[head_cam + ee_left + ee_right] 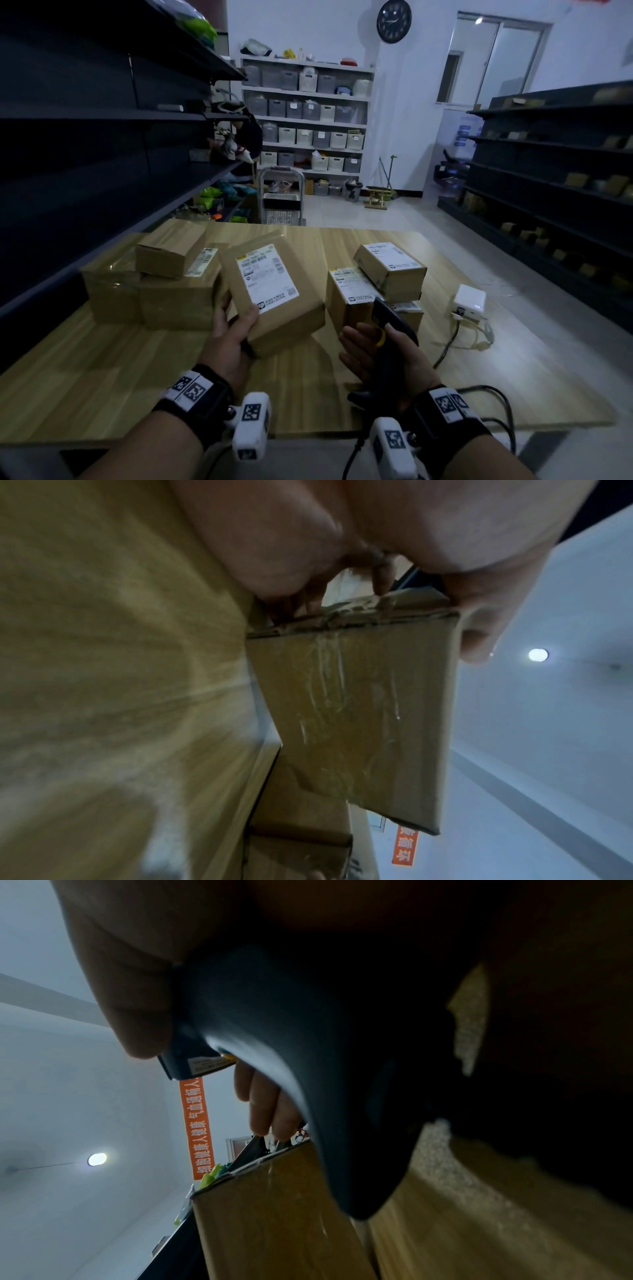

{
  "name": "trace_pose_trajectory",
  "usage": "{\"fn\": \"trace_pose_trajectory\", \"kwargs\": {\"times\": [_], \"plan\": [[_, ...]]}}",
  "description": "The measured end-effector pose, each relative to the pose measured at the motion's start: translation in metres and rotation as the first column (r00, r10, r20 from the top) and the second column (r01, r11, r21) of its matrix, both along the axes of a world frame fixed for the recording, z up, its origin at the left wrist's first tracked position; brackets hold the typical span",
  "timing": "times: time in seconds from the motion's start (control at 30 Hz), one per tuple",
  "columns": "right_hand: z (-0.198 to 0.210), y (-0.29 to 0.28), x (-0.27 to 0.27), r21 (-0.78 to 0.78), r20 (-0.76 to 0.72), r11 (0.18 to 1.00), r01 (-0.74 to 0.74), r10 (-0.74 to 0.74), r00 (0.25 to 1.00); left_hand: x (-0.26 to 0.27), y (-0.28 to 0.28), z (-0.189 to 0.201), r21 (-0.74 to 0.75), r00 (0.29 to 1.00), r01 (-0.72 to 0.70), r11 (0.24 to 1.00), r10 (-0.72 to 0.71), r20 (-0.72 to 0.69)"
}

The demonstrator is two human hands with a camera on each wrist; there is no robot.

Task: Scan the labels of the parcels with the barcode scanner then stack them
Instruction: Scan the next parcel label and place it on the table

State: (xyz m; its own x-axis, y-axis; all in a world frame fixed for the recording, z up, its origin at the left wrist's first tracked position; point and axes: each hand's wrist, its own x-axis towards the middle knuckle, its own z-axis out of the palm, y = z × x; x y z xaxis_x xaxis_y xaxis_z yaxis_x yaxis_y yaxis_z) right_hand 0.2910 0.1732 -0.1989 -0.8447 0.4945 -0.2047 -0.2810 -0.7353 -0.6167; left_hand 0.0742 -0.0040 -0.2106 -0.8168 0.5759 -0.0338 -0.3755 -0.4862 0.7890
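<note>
Item in hand: parcel [274,294], flat brown carton, lifted clear of the tabletop [102,370] and tilted, label [265,277] facing up toward the person. Left hand [233,334] grips its near corner, thumb on the label face, fingers [380,577] curled under the taped edge.

Tool: scanner [390,329], dark, pistol-shaped. Right hand [383,356] wraps its handle; head points up and forward, just right of the held parcel, not squarely at the label. No scan beam shows.

Progress, as judged: mid-task. Left stack [161,284], two large cartons side by side with a smaller one on top, reads as the done pile. Right group [380,281], about three labelled cartons piled loosely, probably awaits scanning. Which pile is which cannot be confirmed. Held parcel: scan state cannot be told; it is not yet stacked.

Left to do, as judged: aim at the label, set the parcel on the left stack, repeat for the right group.

Surroundings:
- White adapter [470,301] with cables, right of the right group.
- Scanner cable [493,404], trailing off the near tabletop edge.
- Dark shelving [102,137] close along the left.
- Trolley [281,198] beyond the far edge.

Obstructions: right group sits just beyond the scanner head; top carton of the left stack leaves limited flat room there.
</note>
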Motion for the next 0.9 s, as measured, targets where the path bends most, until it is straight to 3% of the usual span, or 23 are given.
{"fn": "trace_pose_trajectory", "kwargs": {"times": [0.13, 0.37, 0.53, 0.67, 0.9], "plan": [[0.004, -0.005, -0.001, 0.045, 0.093, 0.997, 0.067, -0.071, 0.993, -0.001, -0.002, -0.001, 0.002, 1.0, -0.017, 1.0, 0.017, -0.012], [0.035, -0.016, 0.003, 0.256, 0.244, 0.962, -0.099, 0.035, 0.969, -0.003, -0.004, -0.003, -0.093, 0.996, -0.059, 0.994, 0.053, -0.068], [0.085, -0.04, -0.006, 0.491, 0.359, 0.864, -0.114, -0.082, 0.93, -0.003, -0.009, -0.005, -0.135, 0.991, -0.09, 0.987, 0.076, -0.107], [0.121, -0.057, -0.014, 0.672, 0.404, 0.73, -0.121, -0.224, 0.887, 0.001, -0.014, 0.0, -0.099, 0.983, -0.097, 0.99, 0.08, -0.164], [0.158, -0.077, -0.02, 0.732, 0.552, 0.616, -0.292, -0.283, 0.784, 0.007, -0.017, 0.007, -0.125, 0.97, -0.103, 0.987, 0.072, -0.234]]}}
